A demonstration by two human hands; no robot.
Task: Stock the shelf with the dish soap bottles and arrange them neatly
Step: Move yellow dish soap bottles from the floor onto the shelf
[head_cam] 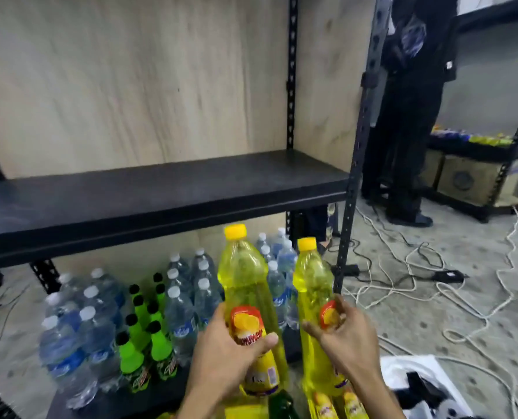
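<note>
While both forearms reach up from below, left hand (221,347) grip wraps one yellow dish soap bottle (245,291) at its label, right hand (347,334) grip clasps a second bottle (313,285), both upright, below the bare black shelf (161,189).

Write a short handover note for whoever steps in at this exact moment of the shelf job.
Left hand: grip closed on a yellow soap bottle, upright.
Right hand: grip closed on a second yellow bottle, upright.
Both are held in front of the lower shelf, below the black middle shelf, which holds nothing yet.
More yellow bottles wait at the bottom edge.
Done: nothing placed.
Left: set these two down, stock the rest, line them up.
</note>
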